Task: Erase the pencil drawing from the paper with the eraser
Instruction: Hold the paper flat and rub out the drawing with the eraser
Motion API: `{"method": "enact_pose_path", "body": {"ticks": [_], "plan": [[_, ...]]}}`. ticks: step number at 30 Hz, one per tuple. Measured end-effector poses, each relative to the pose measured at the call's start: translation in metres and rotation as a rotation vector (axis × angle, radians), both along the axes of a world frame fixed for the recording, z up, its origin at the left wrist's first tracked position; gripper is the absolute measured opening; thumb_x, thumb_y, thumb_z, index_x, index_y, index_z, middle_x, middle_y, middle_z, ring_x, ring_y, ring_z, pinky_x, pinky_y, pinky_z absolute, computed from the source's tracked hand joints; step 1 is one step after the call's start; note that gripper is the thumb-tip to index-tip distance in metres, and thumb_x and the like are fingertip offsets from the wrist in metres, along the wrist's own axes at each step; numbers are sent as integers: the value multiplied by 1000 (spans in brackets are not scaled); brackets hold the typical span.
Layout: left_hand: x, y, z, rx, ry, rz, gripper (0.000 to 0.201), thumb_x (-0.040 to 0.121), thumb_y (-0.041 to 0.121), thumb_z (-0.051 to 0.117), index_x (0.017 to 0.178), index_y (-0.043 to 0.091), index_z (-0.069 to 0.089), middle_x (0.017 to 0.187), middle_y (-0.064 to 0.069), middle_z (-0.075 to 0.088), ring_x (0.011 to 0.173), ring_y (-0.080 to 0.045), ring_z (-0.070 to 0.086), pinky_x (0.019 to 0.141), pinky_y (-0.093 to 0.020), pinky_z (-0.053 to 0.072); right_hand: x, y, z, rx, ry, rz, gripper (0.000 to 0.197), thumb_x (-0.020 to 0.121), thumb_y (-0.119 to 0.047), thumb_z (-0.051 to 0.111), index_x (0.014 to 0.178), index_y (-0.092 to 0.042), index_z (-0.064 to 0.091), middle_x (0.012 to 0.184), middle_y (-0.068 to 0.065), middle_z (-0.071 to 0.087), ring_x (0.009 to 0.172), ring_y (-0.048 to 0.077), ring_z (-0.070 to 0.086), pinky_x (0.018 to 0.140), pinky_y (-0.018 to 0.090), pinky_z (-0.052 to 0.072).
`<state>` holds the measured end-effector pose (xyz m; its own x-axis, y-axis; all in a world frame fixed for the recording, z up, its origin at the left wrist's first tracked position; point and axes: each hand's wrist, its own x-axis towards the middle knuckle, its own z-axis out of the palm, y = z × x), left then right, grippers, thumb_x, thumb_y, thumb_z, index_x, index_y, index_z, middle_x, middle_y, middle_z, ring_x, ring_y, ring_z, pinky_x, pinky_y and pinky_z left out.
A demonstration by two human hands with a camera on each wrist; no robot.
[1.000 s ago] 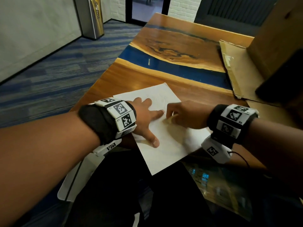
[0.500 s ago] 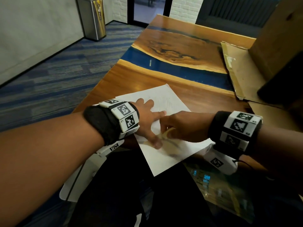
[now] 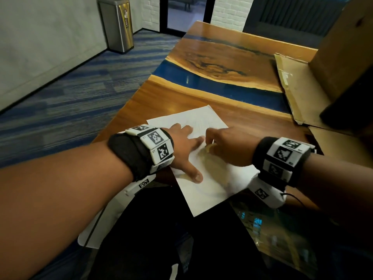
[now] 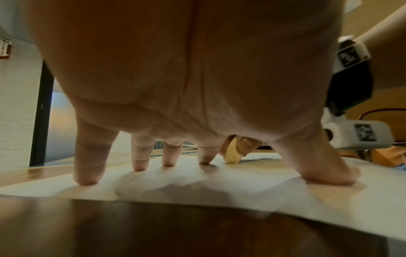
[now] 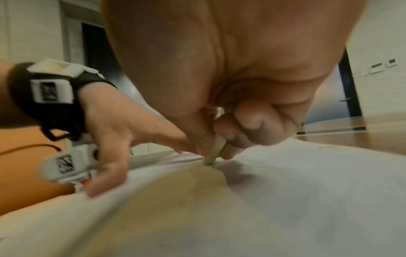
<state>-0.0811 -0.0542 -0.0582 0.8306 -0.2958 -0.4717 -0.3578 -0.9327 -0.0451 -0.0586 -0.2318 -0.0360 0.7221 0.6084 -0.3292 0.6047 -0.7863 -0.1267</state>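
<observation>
On white paper (image 3: 210, 184), pale yellowish eraser (image 3: 209, 148)

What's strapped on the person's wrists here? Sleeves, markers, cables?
Forearms bare, no sleeves. Left hand and right hand each follow a black fabric wristband ringed with white blocks printed with black square markers. A white camera pod hangs under each wrist; a thin dark cable leaves the right one.

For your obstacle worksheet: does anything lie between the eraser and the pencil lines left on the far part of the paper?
Nothing visible does. The eraser, pinched by the right hand, touches the paper; the left hand presses beside it.
</observation>
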Motion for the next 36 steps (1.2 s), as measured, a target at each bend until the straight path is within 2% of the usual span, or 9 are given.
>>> {"method": "enact_pose_path", "body": {"ticks": [3, 8, 12, 16, 21, 25, 29, 34, 36], "plan": [[0, 4, 0, -54, -1, 30, 133, 53, 98, 55, 157, 37, 0, 167, -1, 0, 150, -33, 7, 114, -56, 25, -9, 6, 1, -12, 175, 117, 15, 100, -29, 52, 113, -25, 55, 103, -4, 58, 91, 17, 55, 75, 27, 41], [-2, 1, 1, -13, -10, 2, 129, 59, 96, 52, 159, 30, 2, 168, -4, -3, 151, -34, 5, 115, -56, 24, 5, 4, 3, -17, -33, -6, 16, 101, -30, 48, 115, -23, 53, 96, -1, 63, 78, 13, 54, 64, 28, 42], [-1, 4, 2, -62, 17, 31, 132, 58, 95, 56, 159, 32, -2, 168, -2, -5, 152, -32, 1, 118, -55, 19, -11, 7, 1, -38, 201, 169, 17, 99, -27, 53, 115, -25, 56, 104, -3, 61, 91, 18, 56, 76, 27, 40], [-2, 2, 0, -22, 9, 9, 130, 60, 95, 52, 159, 31, -4, 168, -2, -8, 152, -33, 1, 117, -56, 20, 0, -2, 3, -11, 43, 45, 14, 100, -27, 51, 114, -25, 54, 89, -7, 57, 85, 19, 54, 64, 26, 39], [-1, 4, 1, -53, 34, 33, 132, 59, 95, 53, 158, 33, -8, 168, -1, -10, 153, -31, -3, 120, -55, 15, -14, -2, 1, -67, 201, 245, 12, 99, -30, 53, 110, -28, 56, 105, -2, 62, 92, 17, 57, 81, 31, 48], [-2, 4, -4, -43, 14, 24, 131, 59, 97, 50, 158, 34, -8, 168, -1, -10, 153, -33, -2, 118, -58, 20, -4, -7, 2, -23, 11, 100, 16, 99, -32, 51, 114, -25, 54, 105, 2, 61, 88, 19, 53, 74, 31, 42], [-4, 6, -6, -71, 10, 54, 132, 54, 100, 49, 157, 39, -8, 168, 2, -11, 153, -30, -3, 117, -61, 22, -14, -5, 0, -47, 137, 209, 14, 98, -32, 51, 111, -27, 55, 103, -1, 59, 90, 18, 54, 78, 32, 45], [-10, 2, -5, -38, -24, 45, 119, 61, 97, 47, 156, 43, 0, 168, 2, -5, 152, -30, 3, 113, -62, 24, 5, -19, 3, -45, 68, -70, 16, 100, -35, 49, 114, -27, 53, 81, -6, 61, 71, 14, 57, 69, 34, 50], [-10, 6, 1, -32, -23, 24, 113, 64, 94, 50, 155, 47, 5, 167, 3, 2, 151, -29, 8, 113, -60, 26, 10, -25, 5, -53, 83, -126, 16, 100, -37, 49, 112, -27, 53, 79, -4, 62, 69, 14, 58, 70, 37, 53]]}}
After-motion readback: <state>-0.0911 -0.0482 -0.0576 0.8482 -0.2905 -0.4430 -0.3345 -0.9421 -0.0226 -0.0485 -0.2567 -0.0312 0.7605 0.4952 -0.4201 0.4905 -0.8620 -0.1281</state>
